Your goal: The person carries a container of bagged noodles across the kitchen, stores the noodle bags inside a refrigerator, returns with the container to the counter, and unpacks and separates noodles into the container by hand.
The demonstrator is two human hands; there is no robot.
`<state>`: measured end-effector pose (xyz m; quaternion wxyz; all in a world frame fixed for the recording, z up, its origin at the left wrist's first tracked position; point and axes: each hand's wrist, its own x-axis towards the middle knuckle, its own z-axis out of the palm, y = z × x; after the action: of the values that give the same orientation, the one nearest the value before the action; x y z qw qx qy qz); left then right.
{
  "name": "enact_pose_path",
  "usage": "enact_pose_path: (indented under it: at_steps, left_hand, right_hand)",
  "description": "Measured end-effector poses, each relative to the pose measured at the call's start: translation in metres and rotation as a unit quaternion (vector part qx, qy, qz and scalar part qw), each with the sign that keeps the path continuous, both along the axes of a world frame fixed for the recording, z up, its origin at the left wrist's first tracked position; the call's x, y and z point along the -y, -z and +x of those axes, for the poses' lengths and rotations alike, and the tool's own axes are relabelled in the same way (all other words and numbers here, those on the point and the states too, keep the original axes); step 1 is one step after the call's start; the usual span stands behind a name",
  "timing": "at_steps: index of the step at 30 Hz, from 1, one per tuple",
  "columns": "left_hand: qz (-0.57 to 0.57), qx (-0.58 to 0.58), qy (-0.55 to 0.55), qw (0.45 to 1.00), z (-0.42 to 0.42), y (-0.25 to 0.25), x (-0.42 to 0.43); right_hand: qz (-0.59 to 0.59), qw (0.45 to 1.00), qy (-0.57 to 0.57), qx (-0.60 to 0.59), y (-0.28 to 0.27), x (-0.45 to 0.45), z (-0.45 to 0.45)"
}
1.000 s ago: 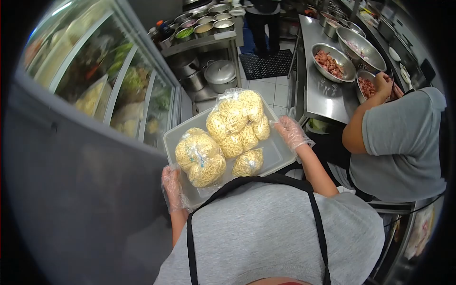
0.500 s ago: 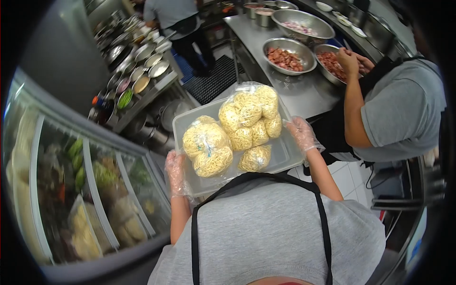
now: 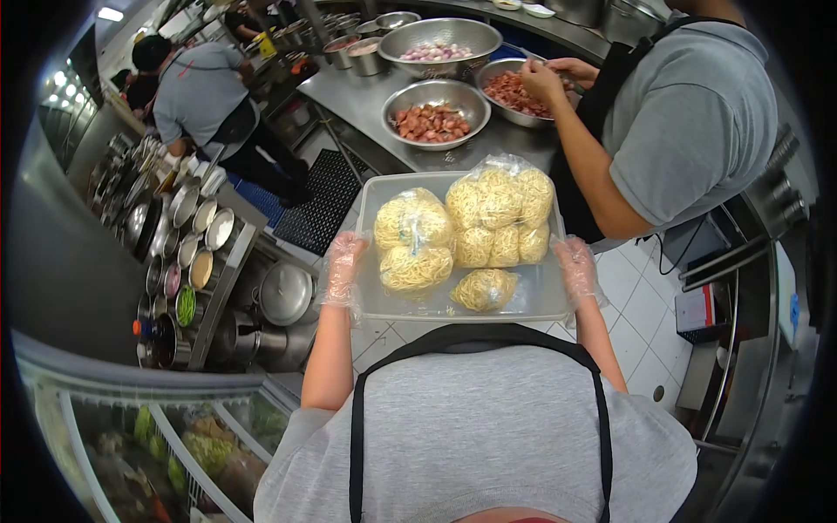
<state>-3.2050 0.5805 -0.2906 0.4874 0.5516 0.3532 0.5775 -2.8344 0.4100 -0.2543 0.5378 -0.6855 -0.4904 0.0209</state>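
Note:
A shallow translucent plastic tray [image 3: 410, 312] is held out in front of my body, about level. My left hand [image 3: 343, 266], in a clear plastic glove, is closed on its left edge. The opposite edge is gripped by my right hand [image 3: 577, 268], gloved the same way. Inside the tray lie clear bags of pale yellow noodles: a bag of noodles [image 3: 414, 240] on the left, a larger noodle bag [image 3: 499, 209] at the back right, and a small noodle bag [image 3: 485, 289] near the front.
A co-worker [image 3: 689, 131] stands at the right, hands over a bowl [image 3: 516, 96] of reddish pieces on the steel counter [image 3: 349, 91]. Another person [image 3: 209, 105] works at the far left. A glass-fronted fridge [image 3: 166, 436] is at lower left, beside a shelf of pots [image 3: 231, 288].
My view has swung rightward, away from the fridge, which now sits lower at the left. The tray has levelled and shifted slightly right in view, still in both hands.

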Motion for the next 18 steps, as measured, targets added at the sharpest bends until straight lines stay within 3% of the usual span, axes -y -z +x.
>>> enact_pose_path:
  at_steps: [8, 11, 12, 14, 16, 17, 18]
  left_hand:
    - [0.007, -0.018, 0.067, 0.998, 0.004, -0.024, -0.036]
    - [-0.065, -0.025, 0.117, 0.991, 0.008, -0.049, -0.049]
    - [0.140, -0.055, 0.127, 0.980, 0.008, -0.044, -0.071]
    - [0.292, -0.237, 0.083, 0.923, 0.013, -0.051, -0.132]
    - [0.083, -0.279, 0.052, 0.955, 0.039, -0.110, -0.163]
    - [-0.082, -0.164, 0.071, 0.980, 0.063, -0.149, -0.165]
    - [-0.090, -0.169, 0.079, 0.978, 0.079, -0.152, -0.201]
  right_hand:
    - [0.040, 0.998, 0.032, -0.046, -0.017, 0.016, -0.018]
    - [0.027, 0.997, 0.071, -0.026, -0.009, 0.023, -0.027]
    - [0.064, 0.992, 0.067, -0.086, -0.001, 0.022, -0.029]
    - [0.128, 0.978, 0.072, -0.148, 0.000, 0.020, -0.037]
    - [0.092, 0.981, 0.109, -0.128, -0.027, 0.024, -0.049]
    - [0.051, 0.984, 0.135, -0.105, -0.039, 0.015, -0.047]
    - [0.082, 0.979, 0.144, -0.118, -0.040, 0.006, -0.042]
